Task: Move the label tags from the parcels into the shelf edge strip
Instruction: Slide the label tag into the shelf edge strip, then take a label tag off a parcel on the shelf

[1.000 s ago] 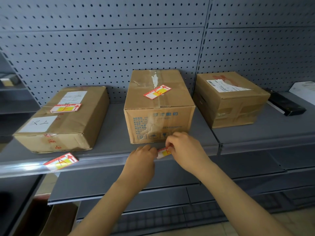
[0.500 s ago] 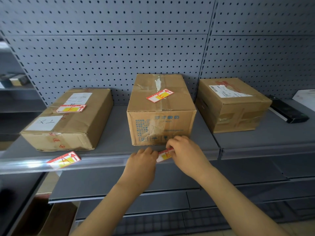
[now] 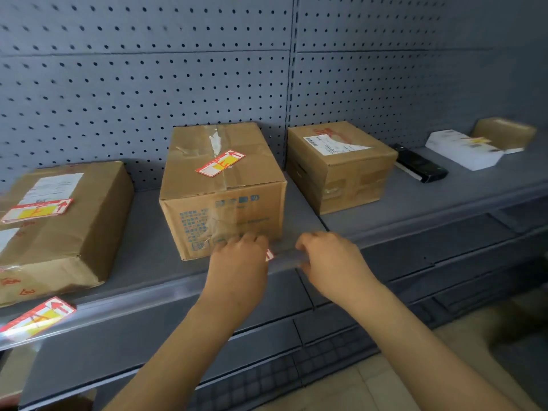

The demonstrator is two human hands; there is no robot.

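Observation:
Three cardboard parcels stand on the grey shelf: left parcel (image 3: 68,232), middle parcel (image 3: 225,197), right parcel (image 3: 341,170). A red, white and yellow label tag (image 3: 37,209) lies on the left parcel, and another tag (image 3: 221,163) on the middle one. A third tag (image 3: 38,317) sits in the clear shelf edge strip (image 3: 148,295) at the far left. My left hand (image 3: 237,262) presses a fourth tag (image 3: 269,255) at the strip below the middle parcel; only its red tip shows. My right hand (image 3: 329,262) pinches the strip just to the right, apart from that tag.
A black flat device (image 3: 421,167), a white parcel (image 3: 465,149) and a small brown box (image 3: 504,134) lie on the shelf's right section. Grey pegboard (image 3: 148,84) backs the shelf. Lower shelves (image 3: 415,262) jut out beneath my arms.
My right hand has let go of the tag and slid right along the strip. My left hand has moved over the tag and covers most of it. The view shifted right.

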